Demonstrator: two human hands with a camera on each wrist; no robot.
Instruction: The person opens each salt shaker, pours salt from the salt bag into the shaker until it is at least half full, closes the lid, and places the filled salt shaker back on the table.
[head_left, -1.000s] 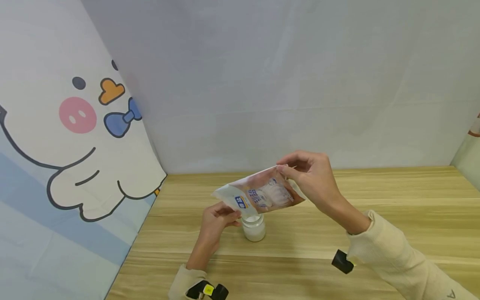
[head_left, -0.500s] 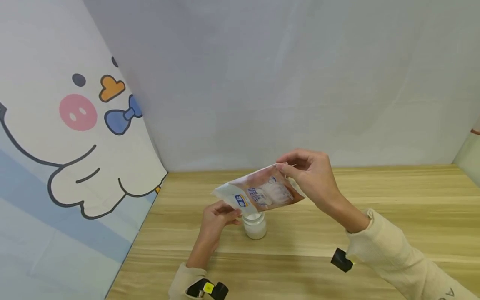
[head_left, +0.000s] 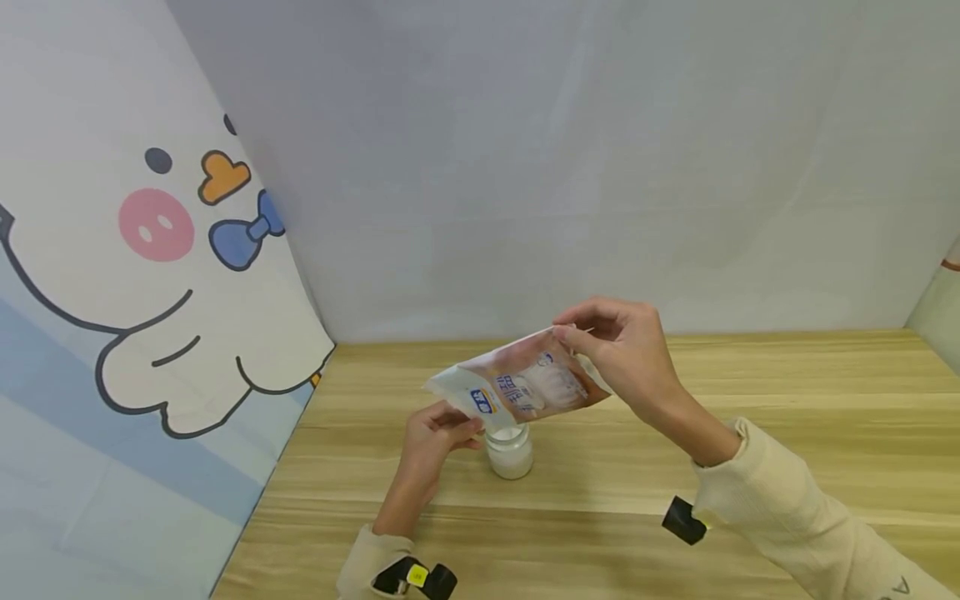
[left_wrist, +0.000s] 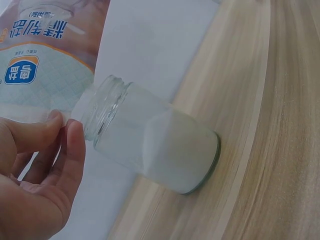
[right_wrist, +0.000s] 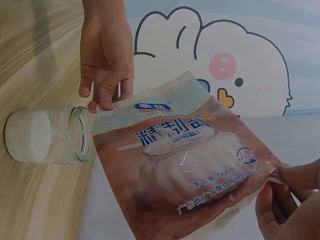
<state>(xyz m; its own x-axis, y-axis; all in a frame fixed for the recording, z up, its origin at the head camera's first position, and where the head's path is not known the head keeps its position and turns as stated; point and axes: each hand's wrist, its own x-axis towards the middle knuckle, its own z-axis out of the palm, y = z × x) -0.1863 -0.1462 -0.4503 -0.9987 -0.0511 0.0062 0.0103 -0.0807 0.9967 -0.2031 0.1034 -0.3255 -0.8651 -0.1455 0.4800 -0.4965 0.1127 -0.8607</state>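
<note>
A printed salt bag hangs tilted over an open glass jar, its lower left corner close to the jar's mouth. That corner is pinched between the thumb and fingers of my left hand. Up at the opposite end, my right hand pinches the bag's upper edge. The jar stands upright on the table; white salt fills its lower part, as the right wrist view shows. In the left wrist view a whitish blur lies at the jar's mouth, between it and the bag's corner.
The wood-grain table runs back to a pale grey cloth wall. On the left stands a panel with a cartoon animal. A dark camera mount sticks out from the right sleeve.
The head view has shifted very slightly. Both hands and the bag keep almost the same pose, and the jar stays in place.
</note>
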